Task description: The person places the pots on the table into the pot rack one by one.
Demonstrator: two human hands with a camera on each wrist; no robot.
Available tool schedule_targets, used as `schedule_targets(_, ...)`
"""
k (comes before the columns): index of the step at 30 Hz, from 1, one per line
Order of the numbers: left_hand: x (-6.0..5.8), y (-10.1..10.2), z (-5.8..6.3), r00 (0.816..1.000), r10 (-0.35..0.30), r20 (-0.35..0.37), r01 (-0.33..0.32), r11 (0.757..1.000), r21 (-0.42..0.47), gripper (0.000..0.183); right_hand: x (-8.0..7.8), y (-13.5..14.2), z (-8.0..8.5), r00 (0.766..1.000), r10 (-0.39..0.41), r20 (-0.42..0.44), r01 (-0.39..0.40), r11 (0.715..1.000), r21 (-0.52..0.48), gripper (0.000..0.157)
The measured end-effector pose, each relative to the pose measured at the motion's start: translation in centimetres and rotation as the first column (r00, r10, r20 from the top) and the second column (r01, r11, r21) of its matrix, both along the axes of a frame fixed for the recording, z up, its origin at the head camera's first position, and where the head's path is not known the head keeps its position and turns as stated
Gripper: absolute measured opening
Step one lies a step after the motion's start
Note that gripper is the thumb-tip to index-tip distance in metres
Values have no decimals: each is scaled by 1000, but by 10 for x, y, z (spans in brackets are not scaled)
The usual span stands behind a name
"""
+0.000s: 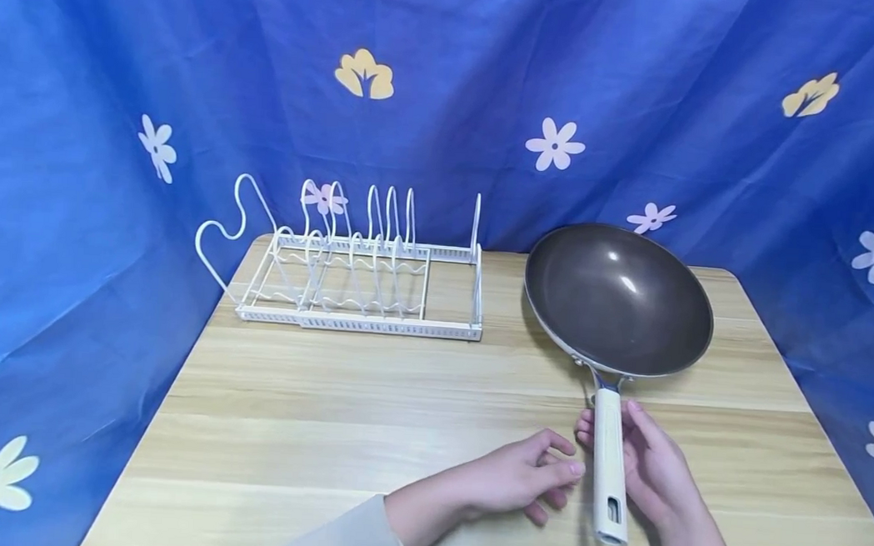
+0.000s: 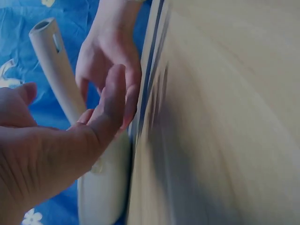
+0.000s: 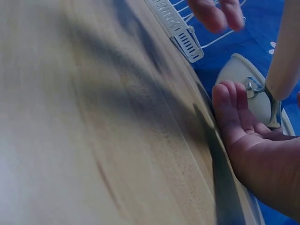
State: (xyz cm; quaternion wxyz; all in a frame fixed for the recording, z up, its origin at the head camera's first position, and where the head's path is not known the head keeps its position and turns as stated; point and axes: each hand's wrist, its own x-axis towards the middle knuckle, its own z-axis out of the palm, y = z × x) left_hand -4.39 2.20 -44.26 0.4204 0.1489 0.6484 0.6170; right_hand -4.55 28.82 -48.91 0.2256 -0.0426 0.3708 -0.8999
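A wok-like frying pan (image 1: 619,301) with a dark inside and a cream handle (image 1: 609,467) stands on the table, its handle pointing to the front edge. My right hand (image 1: 658,470) is palm up at the handle's right, its fingers passing beneath the handle and not curled round it. In the right wrist view those fingers (image 3: 229,105) lie below the handle's metal joint; whether they touch it I cannot tell. To the left of the handle is my left hand (image 1: 522,474), loosely bent and holding nothing. A small gap separates its fingertips from the handle in the head view.
A white wire rack (image 1: 359,322) with several upright loops stands at the back left of the wooden table (image 1: 368,411). Its tall curved end leans out past the table's left edge. A blue flowered cloth (image 1: 448,98) hangs behind and on both sides.
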Motion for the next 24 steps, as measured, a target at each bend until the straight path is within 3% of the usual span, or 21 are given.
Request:
schedule_targets(4, 1, 14, -3, 993, -53, 107, 44, 995, 86, 43, -2, -2, -2, 1000, 22, 17, -21, 998, -58, 51)
schedule_targets(9, 3, 29, -4, 971, -121, 206, 83, 980, 183, 32, -4, -3, -5, 998, 56, 15, -54, 989, -138, 55)
schedule_targets(15, 6, 41, -4, 936, -146, 321, 31, 940, 338, 36, -9, -7, -2, 994, 110, 19, -104, 973, -208, 58)
schedule_targets(18, 8, 43, -3, 923, -135, 362, -13, 926, 377, 38, -12, -7, 2, 992, 129, 9, -125, 974, -186, 57)
schedule_targets(24, 10, 42, -1, 892, -99, 441, -76, 930, 361, 38, -15, -5, 14, 995, 99, 17, -99, 995, -26, 52)
